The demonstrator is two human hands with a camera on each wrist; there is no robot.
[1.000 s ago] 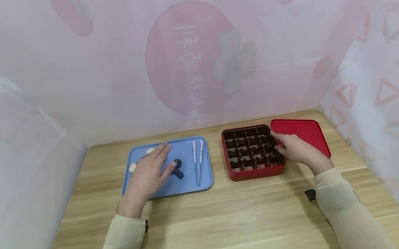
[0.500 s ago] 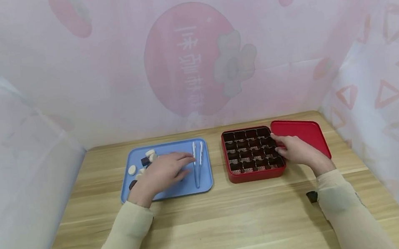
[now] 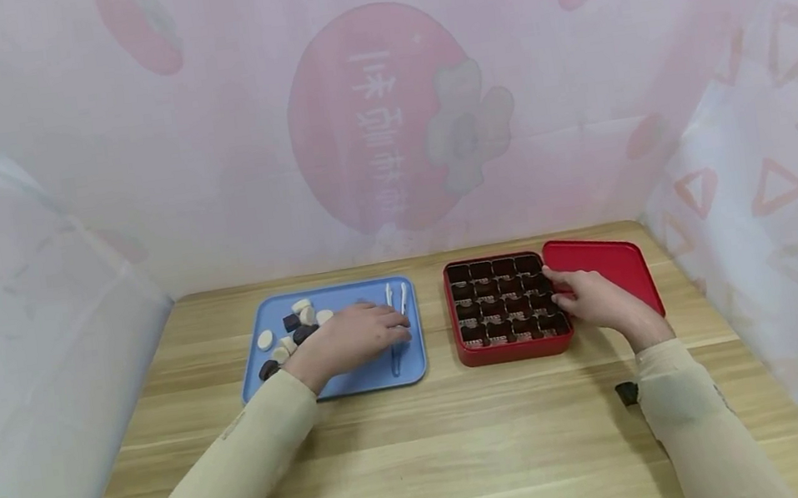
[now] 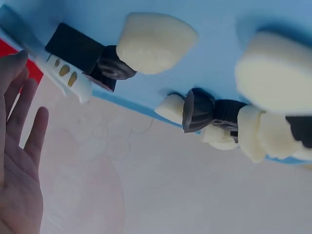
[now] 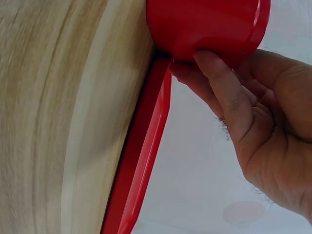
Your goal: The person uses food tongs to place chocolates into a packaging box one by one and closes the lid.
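Observation:
My left hand [image 3: 353, 337] reaches over the right part of a blue tray [image 3: 352, 293], above a pair of white-ended tweezers [image 3: 403, 295]. In the left wrist view its fingers stretch out loosely beside the tweezers' slotted white part [image 4: 73, 78]; I see no grip on them. White chocolates [image 3: 266, 340] and dark chocolates [image 3: 292, 323] lie on the tray, some hidden under the hand. My right hand [image 3: 595, 303] touches the right side of a red box [image 3: 514, 350] with its fingertips. Brown square compartments, with no chocolates visible in them, fill the box.
A red lid [image 3: 613, 267] lies flat behind the right hand, next to the box. All of it sits on a wooden table [image 3: 455, 443]. Pale printed sheets [image 3: 205, 157] stand behind and at both sides.
My left hand has moved right across the tray, from above the chocolates to above the tweezers, uncovering more chocolates. The right hand has stayed at the box.

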